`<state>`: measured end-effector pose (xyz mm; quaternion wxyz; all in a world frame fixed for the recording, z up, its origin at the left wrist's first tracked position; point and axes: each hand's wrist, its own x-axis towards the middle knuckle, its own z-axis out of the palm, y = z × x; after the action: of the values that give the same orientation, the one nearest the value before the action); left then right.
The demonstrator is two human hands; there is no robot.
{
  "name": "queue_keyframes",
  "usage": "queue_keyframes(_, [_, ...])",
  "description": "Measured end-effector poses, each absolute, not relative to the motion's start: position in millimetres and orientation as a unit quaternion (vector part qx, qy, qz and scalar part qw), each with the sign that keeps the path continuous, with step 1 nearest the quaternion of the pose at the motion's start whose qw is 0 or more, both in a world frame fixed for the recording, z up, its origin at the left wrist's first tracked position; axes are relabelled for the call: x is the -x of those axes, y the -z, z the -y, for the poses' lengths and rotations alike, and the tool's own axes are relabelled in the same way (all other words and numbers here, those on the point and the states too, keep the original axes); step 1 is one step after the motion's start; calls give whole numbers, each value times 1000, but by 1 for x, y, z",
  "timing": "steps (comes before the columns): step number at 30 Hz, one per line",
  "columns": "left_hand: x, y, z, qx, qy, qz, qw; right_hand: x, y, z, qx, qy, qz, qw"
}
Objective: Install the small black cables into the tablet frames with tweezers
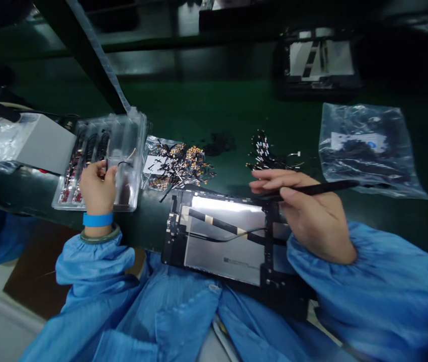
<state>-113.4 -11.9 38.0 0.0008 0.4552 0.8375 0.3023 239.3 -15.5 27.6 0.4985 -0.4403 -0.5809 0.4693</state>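
Fingers of the left hand (98,188) are pinching a small wire part over the tray (131,151); the right hand (308,216) is gripping a stylus (319,188) beside the opened tablet (221,236). Risk: its tip may be snagging the thin cable (232,235).

Blue sleeves (387,286), blue wristband (97,219), green table (206,110), black stylus (319,188), silver panel (225,236).

Opened device (221,241) between the hands, under the right hand (312,216); parts tray (123,146) beneath the left hand (96,188); loose connectors (178,166) behind the device (bagged parts (364,146) beyond the right hand).
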Motion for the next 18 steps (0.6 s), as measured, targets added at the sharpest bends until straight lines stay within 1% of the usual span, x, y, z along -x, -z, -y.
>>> queue_keyframes(2, [111, -44, 15, -468, -348, -812, 1, -236, -34, 11, 446, -454, 607, 477])
queue_keyframes(4, [104, -48, 16, -481, -397, -782, 7, -230, -40, 9, 463, -408, 651, 442])
queue_keyframes(5, [98, -51, 17, -485, -426, -763, 28, -226, -42, 8, 463, -382, 679, 423])
queue_keyframes(7, [82, -55, 19, -494, -481, -712, 132, -218, -45, 8, 432, -330, 742, 393])
queue_keyframes(8, [71, -57, 20, -499, -489, -683, 214, -213, -46, 9, 407, -305, 769, 389])
queue_keyframes(10, [47, -62, 23, -507, -441, -614, 414, -204, -47, 11, 353, -259, 805, 401])
queue_keyframes(11, [35, -64, 24, -511, -383, -571, 516, -199, -48, 11, 333, -241, 813, 412])
queue_keyframes(13, [14, -69, 24, -533, -267, -489, 637, -190, -49, 13, 308, -225, 818, 431])
queue_keyframes(14, [5, -71, 24, -548, -224, -453, 666, -186, -50, 13, 301, -230, 818, 432])
queue_keyframes(16, [-7, -72, 22, -584, -177, -422, 670, -180, -51, 12, 298, -258, 815, 424])
queue_keyframes(18, [-13, -71, 21, -597, -158, -404, 674, -178, -52, 9, 318, -285, 805, 411])
